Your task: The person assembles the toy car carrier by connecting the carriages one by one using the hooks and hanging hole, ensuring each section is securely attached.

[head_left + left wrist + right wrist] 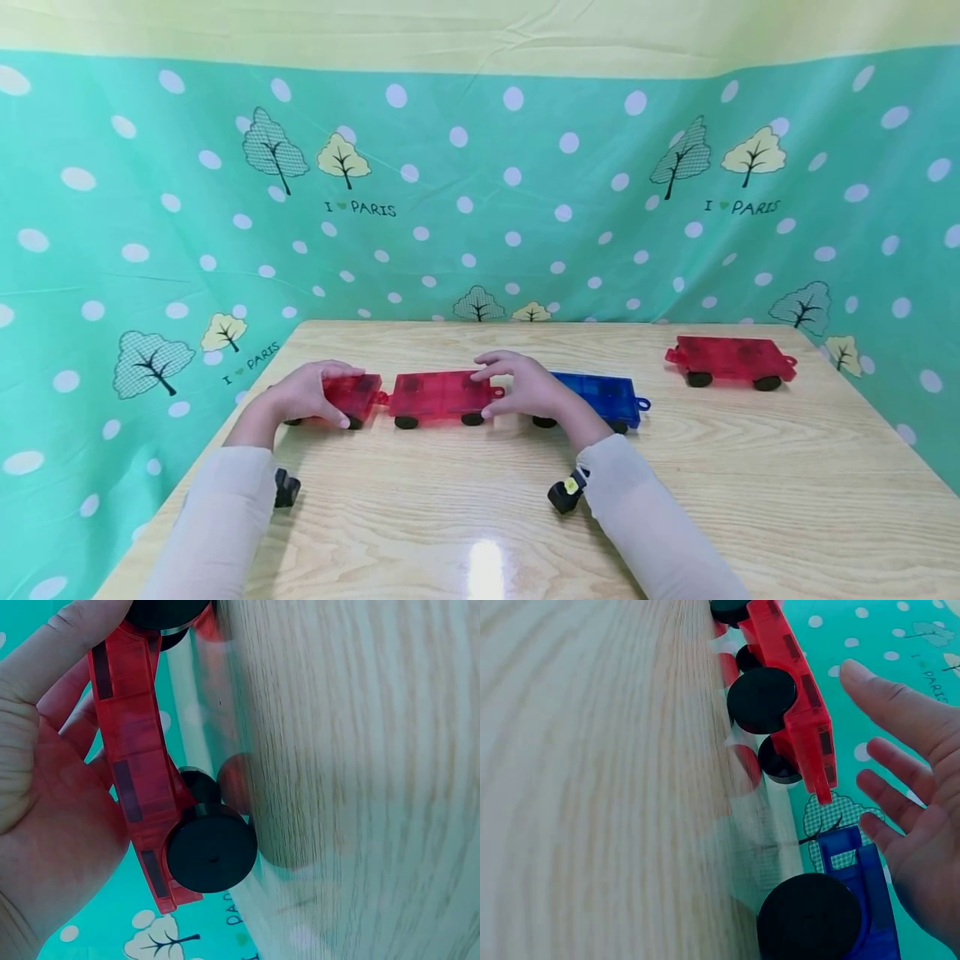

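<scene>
My left hand (303, 395) grips a translucent red toy train car (363, 392) with black wheels at the left of the table. In the left wrist view, the thumb lies on the near side of this car (135, 742) and the fingers on its far side. Its right end meets the hitch of a second red train car (438, 395). My right hand (528, 390) hovers by that car's right end with fingers spread and nothing between them. Behind the right hand stands a blue train car (607, 395); a gap separates it (881, 922) from the red one (806, 701).
Another red train car (727, 357) stands apart at the back right of the wooden table (420, 508). A green dotted cloth (517, 233) with printed trees hangs behind the table. Black wrist cameras (564, 495) sit under both sleeves.
</scene>
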Motion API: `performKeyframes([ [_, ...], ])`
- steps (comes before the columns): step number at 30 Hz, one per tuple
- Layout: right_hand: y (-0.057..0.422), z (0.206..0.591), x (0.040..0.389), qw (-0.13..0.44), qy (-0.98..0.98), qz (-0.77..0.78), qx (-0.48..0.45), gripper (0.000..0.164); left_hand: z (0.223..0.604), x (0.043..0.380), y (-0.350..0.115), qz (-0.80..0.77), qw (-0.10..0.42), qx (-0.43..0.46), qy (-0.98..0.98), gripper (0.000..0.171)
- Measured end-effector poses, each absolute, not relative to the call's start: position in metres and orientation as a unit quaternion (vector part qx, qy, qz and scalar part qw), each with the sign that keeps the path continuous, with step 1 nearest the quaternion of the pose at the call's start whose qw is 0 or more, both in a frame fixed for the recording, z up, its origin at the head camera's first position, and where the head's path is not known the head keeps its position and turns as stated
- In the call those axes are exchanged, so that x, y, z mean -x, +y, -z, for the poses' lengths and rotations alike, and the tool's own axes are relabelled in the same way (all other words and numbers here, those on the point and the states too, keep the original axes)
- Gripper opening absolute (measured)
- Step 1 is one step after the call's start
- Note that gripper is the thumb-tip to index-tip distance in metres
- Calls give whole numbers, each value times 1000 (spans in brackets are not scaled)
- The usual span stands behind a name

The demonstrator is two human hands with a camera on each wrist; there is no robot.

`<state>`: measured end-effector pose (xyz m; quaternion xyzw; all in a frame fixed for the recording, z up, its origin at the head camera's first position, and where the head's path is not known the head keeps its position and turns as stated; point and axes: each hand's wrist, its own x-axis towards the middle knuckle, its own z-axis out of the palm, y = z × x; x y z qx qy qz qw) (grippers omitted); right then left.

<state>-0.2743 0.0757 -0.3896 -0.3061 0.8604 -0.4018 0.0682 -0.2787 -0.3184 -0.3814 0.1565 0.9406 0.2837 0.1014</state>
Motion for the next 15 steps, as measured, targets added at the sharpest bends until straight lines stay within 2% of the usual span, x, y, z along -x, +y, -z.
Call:
performKeyframes([
  [15,92,389,257,-9,803,522,289,35,379,277,-316,-291,102,-161,938,87],
])
